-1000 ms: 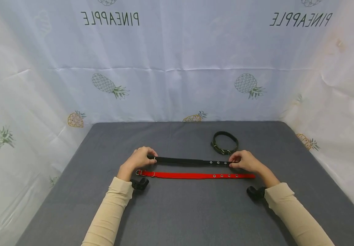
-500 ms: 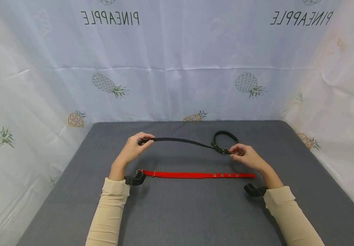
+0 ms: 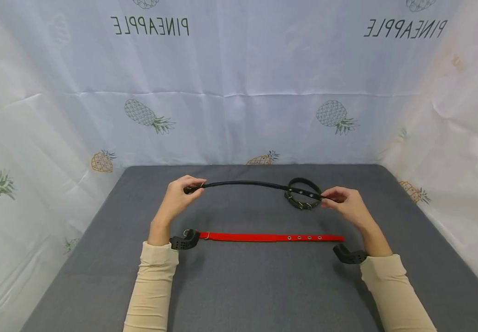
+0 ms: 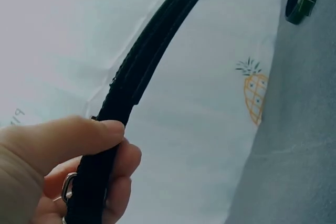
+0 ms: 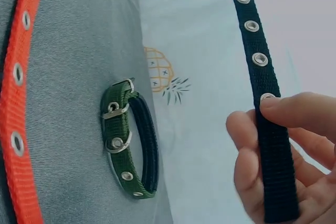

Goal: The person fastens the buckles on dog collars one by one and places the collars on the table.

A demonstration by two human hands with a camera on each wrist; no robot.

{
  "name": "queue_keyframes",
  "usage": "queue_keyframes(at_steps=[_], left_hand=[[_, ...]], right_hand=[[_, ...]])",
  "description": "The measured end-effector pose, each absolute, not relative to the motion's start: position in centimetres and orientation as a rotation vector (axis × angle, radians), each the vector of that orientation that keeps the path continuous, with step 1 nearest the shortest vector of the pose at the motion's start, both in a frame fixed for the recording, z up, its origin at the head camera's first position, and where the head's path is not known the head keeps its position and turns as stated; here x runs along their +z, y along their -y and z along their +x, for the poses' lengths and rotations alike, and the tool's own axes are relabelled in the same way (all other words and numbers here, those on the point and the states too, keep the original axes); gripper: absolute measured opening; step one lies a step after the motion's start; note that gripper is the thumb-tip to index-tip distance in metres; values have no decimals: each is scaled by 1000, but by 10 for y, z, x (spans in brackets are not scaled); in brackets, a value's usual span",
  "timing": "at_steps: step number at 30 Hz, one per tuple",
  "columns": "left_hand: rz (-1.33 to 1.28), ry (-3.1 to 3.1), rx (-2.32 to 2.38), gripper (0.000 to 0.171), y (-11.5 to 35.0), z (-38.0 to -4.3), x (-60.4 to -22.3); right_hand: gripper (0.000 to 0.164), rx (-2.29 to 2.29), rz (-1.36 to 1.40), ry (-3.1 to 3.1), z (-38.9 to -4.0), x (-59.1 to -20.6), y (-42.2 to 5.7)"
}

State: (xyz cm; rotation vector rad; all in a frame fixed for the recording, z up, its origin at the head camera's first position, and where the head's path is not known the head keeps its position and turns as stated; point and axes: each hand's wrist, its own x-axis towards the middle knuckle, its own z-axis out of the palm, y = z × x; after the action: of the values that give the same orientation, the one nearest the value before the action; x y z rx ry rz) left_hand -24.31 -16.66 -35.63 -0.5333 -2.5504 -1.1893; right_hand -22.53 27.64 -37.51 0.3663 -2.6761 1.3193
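A black collar (image 3: 243, 182) arches between both hands above the table. My left hand (image 3: 179, 190) pinches its buckle end; in the left wrist view the thumb (image 4: 100, 135) presses on the strap, and a metal ring (image 4: 67, 187) shows beside the fingers. With thumb and fingers my right hand (image 3: 345, 201) pinches the other end, right at a metal eyelet; several eyelets (image 5: 260, 59) run along that end in the right wrist view. Below the hands, a red collar (image 3: 243, 237) lies stretched straight on the table. Behind the black strap, a green collar (image 5: 122, 129) is buckled into a loop.
The grey cloth-covered table (image 3: 263, 286) runs back to a white curtain (image 3: 239, 129) printed with pineapples. A black wrist camera (image 3: 185, 240) on the left wrist overlaps the red collar's ring end in the head view.
The black collar has been lifted off the table from behind the red one and now bows upward. Both hands have risen and moved away from me, the right also slightly rightward.
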Motion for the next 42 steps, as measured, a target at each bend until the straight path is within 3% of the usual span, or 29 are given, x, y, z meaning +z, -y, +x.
queue_keyframes(at_steps=[5,9,15,22,30,35,42], left_hand=[[-476,2480,-1187,26,160,-242,-358],[-460,2426,-1217,26,156,-240,-358],[-480,2311,-1257,23,151,-240,-360],[-591,2183,-1272,20,144,-241,-361],[-526,2205,-1304,20,138,-242,-364],[-622,2118,-1432,21,132,-243,-367],[-716,2088,-1500,28,118,-241,-364]], right_hand=[[25,1483,288,2527,-225,-376,-274],[17,1592,262,2359,-227,-377,-266],[23,1848,232,1968,-231,-376,-244],[13,2058,376,1480,-238,-372,-216],[15,2021,330,1766,-242,-364,-197],[28,1960,415,2016,-238,-357,-187],[28,1873,489,2196,-231,-351,-177]])
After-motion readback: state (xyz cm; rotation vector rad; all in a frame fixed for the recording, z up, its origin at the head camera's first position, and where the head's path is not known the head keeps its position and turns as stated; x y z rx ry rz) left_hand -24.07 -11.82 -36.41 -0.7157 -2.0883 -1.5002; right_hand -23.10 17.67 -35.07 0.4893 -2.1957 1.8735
